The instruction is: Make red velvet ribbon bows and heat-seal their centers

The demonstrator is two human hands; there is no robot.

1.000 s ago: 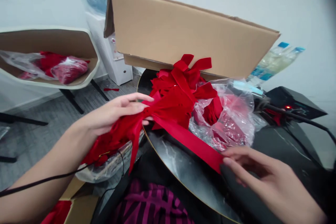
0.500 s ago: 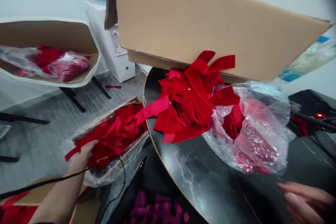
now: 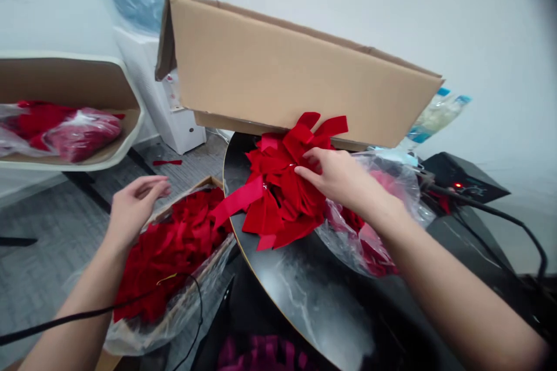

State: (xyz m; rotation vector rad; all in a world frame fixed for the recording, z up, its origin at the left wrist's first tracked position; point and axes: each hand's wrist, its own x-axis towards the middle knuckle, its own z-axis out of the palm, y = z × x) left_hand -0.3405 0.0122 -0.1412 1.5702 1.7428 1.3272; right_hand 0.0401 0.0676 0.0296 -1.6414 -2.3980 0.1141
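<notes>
A heap of red ribbon pieces [image 3: 282, 197] spills from a clear plastic bag [image 3: 374, 243] onto the dark round table [image 3: 304, 290]. My right hand [image 3: 335, 177] lies on top of the heap, fingertips closing on the ribbons there. My left hand [image 3: 134, 206] hovers empty, fingers loosely spread, above a plastic-lined cardboard box of red ribbons [image 3: 174, 249] on the floor to the left of the table.
A big tilted cardboard box [image 3: 282, 75] stands behind the heap. A black device with a red light [image 3: 461, 177] and its cable lie at right. A shelf [image 3: 117, 145] at left holds bagged red ribbons [image 3: 78, 130]. A thin black cord crosses my left forearm.
The long ribbon I held in both hands went into the floor box. My left hand has lifted off the box; my right hand has moved from the table's near edge up onto the heap.
</notes>
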